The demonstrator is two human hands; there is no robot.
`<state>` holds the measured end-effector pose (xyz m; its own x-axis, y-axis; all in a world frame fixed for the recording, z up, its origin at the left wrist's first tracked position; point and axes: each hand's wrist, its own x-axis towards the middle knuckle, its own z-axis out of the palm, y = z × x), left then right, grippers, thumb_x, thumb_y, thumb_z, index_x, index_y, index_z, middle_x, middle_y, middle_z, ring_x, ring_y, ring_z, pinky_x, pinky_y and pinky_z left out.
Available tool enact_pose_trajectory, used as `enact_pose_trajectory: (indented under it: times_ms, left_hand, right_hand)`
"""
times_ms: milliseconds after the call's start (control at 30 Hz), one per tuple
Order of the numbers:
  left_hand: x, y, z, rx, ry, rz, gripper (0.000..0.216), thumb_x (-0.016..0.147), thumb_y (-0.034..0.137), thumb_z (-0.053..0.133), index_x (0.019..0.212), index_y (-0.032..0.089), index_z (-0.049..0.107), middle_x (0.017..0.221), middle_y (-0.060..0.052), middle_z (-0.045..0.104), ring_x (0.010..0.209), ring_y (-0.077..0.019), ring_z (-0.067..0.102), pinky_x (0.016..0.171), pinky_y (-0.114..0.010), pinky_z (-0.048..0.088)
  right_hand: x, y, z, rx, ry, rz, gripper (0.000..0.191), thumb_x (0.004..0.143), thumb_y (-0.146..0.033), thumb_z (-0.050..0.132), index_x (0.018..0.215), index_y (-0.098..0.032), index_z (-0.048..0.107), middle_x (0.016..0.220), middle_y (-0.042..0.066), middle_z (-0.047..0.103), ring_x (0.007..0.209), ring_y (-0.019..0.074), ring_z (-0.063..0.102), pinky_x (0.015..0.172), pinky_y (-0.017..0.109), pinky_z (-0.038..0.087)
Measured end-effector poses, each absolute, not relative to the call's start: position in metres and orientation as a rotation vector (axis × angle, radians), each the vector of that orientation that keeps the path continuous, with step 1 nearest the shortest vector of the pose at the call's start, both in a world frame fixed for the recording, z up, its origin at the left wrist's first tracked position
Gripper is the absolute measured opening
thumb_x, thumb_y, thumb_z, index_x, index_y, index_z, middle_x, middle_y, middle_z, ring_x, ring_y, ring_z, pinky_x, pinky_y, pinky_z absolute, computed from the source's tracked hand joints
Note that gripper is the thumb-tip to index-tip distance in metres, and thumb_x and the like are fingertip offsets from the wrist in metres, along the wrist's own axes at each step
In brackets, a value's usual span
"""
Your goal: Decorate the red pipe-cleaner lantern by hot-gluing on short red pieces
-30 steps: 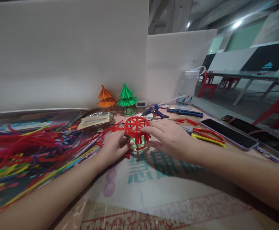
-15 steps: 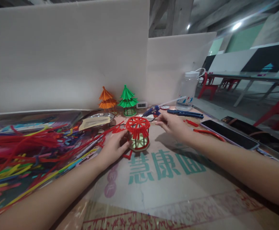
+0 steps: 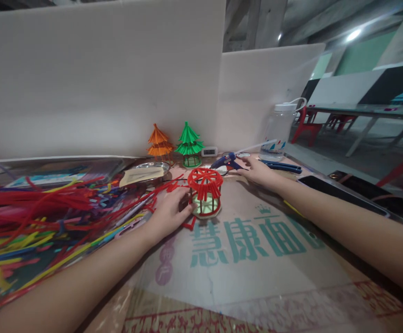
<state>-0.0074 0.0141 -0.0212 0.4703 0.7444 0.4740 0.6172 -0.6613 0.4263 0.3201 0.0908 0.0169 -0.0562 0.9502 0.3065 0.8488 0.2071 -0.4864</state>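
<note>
A small red pipe-cleaner lantern frame (image 3: 205,193) with a pale green base stands on the table in front of me. My left hand (image 3: 169,214) rests on the table at its left side, fingers curled against its base. My right hand (image 3: 257,170) is stretched out to the back, its fingertips touching the handle of a blue hot glue gun (image 3: 226,161) that lies on the table. Nothing is lifted in either hand.
A heap of coloured pipe cleaners (image 3: 38,217) fills the left. Orange (image 3: 159,142) and green (image 3: 189,143) pipe-cleaner pagodas stand by the white board. A metal dish (image 3: 149,167), a clear water jug (image 3: 278,128), blue pliers (image 3: 281,166) and two phones (image 3: 343,193) lie at the back and right.
My right hand left the red lantern frame and moved back and right to the glue gun. My left hand stayed beside the frame. The view shifted slightly.
</note>
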Motion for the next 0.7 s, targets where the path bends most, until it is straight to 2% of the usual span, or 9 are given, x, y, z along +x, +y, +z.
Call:
enact_pose_trajectory:
  times_ms: [67, 133, 233, 400, 567, 700]
  left_hand:
    - [-0.007, 0.014, -0.020, 2.517, 1.180, 0.953, 0.016, 0.094, 0.033, 0.055, 0.093, 0.018, 0.060, 0.096, -0.008, 0.068, 0.086, -0.0220, 0.061, 0.075, -0.033, 0.046]
    - [-0.006, 0.013, -0.019, 2.512, 1.186, 0.948, 0.016, 0.094, 0.033, 0.056, 0.090, 0.018, 0.059, 0.092, -0.007, 0.066, 0.083, -0.0211, 0.060, 0.073, -0.032, 0.044]
    - [-0.006, 0.012, -0.018, 2.504, 1.212, 0.928, 0.016, 0.094, 0.033, 0.056, 0.091, 0.018, 0.060, 0.090, -0.006, 0.065, 0.080, -0.0207, 0.058, 0.070, -0.032, 0.043]
    - [-0.006, 0.013, -0.018, 2.506, 1.202, 0.909, 0.017, 0.095, 0.033, 0.056, 0.099, 0.017, 0.062, 0.094, -0.008, 0.068, 0.084, -0.0221, 0.059, 0.075, -0.035, 0.045]
    - [-0.008, 0.015, -0.022, 2.503, 1.230, 0.914, 0.018, 0.094, 0.035, 0.058, 0.095, 0.017, 0.062, 0.094, -0.008, 0.068, 0.087, -0.0237, 0.062, 0.077, -0.035, 0.047]
    - [-0.008, 0.015, -0.023, 2.492, 1.214, 0.947, 0.018, 0.093, 0.034, 0.060, 0.097, 0.017, 0.063, 0.098, -0.010, 0.069, 0.090, -0.0258, 0.064, 0.080, -0.038, 0.049]
  right_hand:
    - [0.320, 0.106, 0.018, -1.714, -1.914, 0.281, 0.073, 0.085, -0.042, 0.075, 0.143, -0.004, 0.053, 0.139, 0.027, 0.061, 0.123, 0.0370, 0.062, 0.100, 0.043, 0.049]
    - [0.317, 0.119, 0.019, -1.739, -1.915, 0.328, 0.062, 0.086, -0.037, 0.075, 0.137, -0.005, 0.060, 0.132, 0.024, 0.067, 0.115, 0.0336, 0.067, 0.096, 0.039, 0.051]
    - [0.306, 0.132, 0.020, -1.774, -1.904, 0.374, 0.043, 0.086, -0.036, 0.076, 0.119, -0.010, 0.071, 0.113, 0.017, 0.076, 0.097, 0.0274, 0.071, 0.088, 0.034, 0.053]
    - [0.286, 0.136, 0.021, -1.897, -1.838, 0.353, 0.028, 0.078, -0.031, 0.081, 0.090, -0.006, 0.075, 0.087, 0.019, 0.076, 0.084, 0.0308, 0.071, 0.075, 0.035, 0.053]
    - [0.287, 0.120, 0.027, -1.849, -1.771, 0.311, 0.023, 0.080, -0.030, 0.076, 0.091, -0.010, 0.075, 0.085, 0.014, 0.077, 0.088, 0.0293, 0.072, 0.072, 0.031, 0.052]
    - [0.291, 0.084, 0.040, -1.677, -1.760, 0.359, 0.021, 0.089, -0.028, 0.065, 0.100, -0.012, 0.075, 0.094, 0.012, 0.079, 0.086, 0.0247, 0.075, 0.072, 0.028, 0.055]
